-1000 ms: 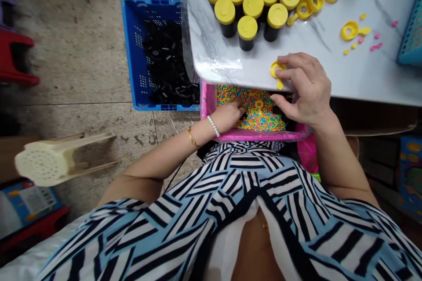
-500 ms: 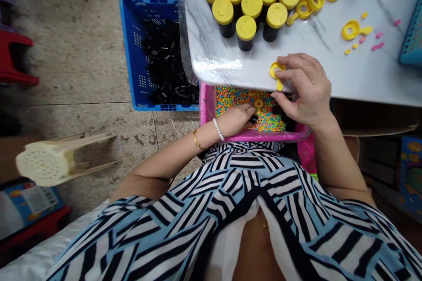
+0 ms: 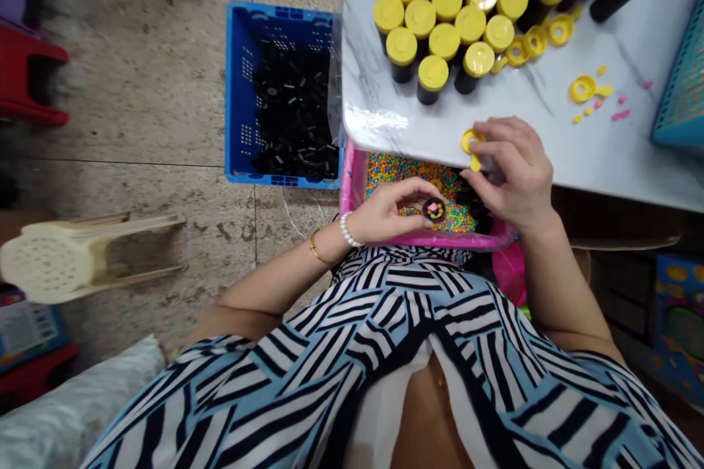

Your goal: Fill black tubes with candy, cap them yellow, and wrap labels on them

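Between the thumb and fingers of my left hand (image 3: 391,211) is a small black tube (image 3: 434,210), its open mouth facing up with pink and yellow pieces inside. That hand is over a pink tub (image 3: 347,187) of tiny coloured beads (image 3: 385,168). My right hand (image 3: 514,172) pinches a yellow ring-shaped cap with a tab (image 3: 471,141) at the table's front edge. More black tubes (image 3: 467,194) lie in the tub below my right hand, partly hidden by it. Black tubes with yellow caps (image 3: 433,75) stand grouped on the table beyond.
A blue crate (image 3: 234,95) full of black parts stands on the floor at left. Loose yellow ring caps (image 3: 581,88) and small pink bits (image 3: 621,116) lie on the marbled table (image 3: 407,121). A light-blue basket (image 3: 682,106) is at right, a cream stool (image 3: 52,260) at far left.
My left hand has lifted the black tube out of the beads and turned its mouth up. My right hand still pinches the yellow cap. The view has shifted slightly.
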`<state>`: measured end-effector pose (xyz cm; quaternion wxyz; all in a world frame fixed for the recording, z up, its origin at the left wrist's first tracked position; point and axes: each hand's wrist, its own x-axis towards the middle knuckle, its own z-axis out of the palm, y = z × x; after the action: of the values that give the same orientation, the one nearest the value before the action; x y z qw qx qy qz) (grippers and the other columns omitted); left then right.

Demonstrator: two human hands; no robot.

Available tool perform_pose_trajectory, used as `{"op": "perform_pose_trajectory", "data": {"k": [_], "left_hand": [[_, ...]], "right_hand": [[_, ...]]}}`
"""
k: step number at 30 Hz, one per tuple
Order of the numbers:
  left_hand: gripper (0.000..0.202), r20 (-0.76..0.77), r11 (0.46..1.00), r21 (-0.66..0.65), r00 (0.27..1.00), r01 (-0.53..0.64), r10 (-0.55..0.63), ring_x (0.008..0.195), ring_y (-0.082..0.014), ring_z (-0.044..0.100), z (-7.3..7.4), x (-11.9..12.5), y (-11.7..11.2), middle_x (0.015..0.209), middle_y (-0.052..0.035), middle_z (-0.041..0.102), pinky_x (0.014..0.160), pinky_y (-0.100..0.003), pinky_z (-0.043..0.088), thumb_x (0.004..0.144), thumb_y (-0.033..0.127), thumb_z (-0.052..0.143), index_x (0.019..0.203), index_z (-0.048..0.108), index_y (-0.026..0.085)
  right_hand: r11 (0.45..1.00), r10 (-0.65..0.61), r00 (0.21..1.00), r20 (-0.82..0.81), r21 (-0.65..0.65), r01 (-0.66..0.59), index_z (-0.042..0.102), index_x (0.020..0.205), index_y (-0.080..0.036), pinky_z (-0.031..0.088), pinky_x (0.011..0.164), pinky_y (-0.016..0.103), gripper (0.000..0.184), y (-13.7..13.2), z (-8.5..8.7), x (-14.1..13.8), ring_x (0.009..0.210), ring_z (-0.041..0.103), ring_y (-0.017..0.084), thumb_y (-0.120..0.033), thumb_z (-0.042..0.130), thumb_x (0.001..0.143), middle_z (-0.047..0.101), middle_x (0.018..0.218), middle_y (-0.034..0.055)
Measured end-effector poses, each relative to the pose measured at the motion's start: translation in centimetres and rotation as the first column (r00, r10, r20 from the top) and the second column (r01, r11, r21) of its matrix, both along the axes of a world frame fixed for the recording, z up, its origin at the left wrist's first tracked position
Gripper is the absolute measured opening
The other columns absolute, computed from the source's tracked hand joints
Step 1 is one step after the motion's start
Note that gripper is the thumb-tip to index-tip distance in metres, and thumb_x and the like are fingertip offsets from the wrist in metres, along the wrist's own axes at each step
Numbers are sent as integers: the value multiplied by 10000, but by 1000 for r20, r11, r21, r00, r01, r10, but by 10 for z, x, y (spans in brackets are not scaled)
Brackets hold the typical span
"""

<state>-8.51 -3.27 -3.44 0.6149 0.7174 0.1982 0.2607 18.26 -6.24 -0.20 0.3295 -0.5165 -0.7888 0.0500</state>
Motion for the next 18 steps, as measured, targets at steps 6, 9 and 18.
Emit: {"op": "perform_pose_trajectory", "data": {"k": [6, 9, 18], "left_hand": [[255, 180, 772, 533, 937, -348, 298, 1017, -195, 700, 49, 52, 18, 1095, -72, 766, 937, -374, 580, 955, 252, 674, 1202, 642, 196], [324, 78, 674, 656, 918, -341, 389, 1010, -207, 684, 47, 80, 35, 1114, -101, 751, 934, -388, 570, 1022, 298, 602, 1315, 593, 161], [369, 75, 555, 755, 887, -349, 456, 1086, -236, 668, 22, 92, 40, 1342, -159, 690, 958, -425, 558, 1067, 434, 528, 1313, 652, 189]], "right_hand": [[944, -293, 945, -143, 114, 310, 738, 966, -249, 586, 788, 380, 91, -5, 9, 1, 908, 675, 201, -332, 715, 935, 697, 995, 41], [910, -410, 899, -156, -9, 414, 744, 1022, -249, 564, 709, 336, 118, 0, 17, 8, 720, 633, 150, -333, 703, 949, 696, 872, 9], [803, -572, 439, -692, -581, 131, 752, 886, -231, 494, 426, 172, 161, 20, 37, 45, 458, 574, 70, -280, 856, 772, 685, 648, -43]]}}
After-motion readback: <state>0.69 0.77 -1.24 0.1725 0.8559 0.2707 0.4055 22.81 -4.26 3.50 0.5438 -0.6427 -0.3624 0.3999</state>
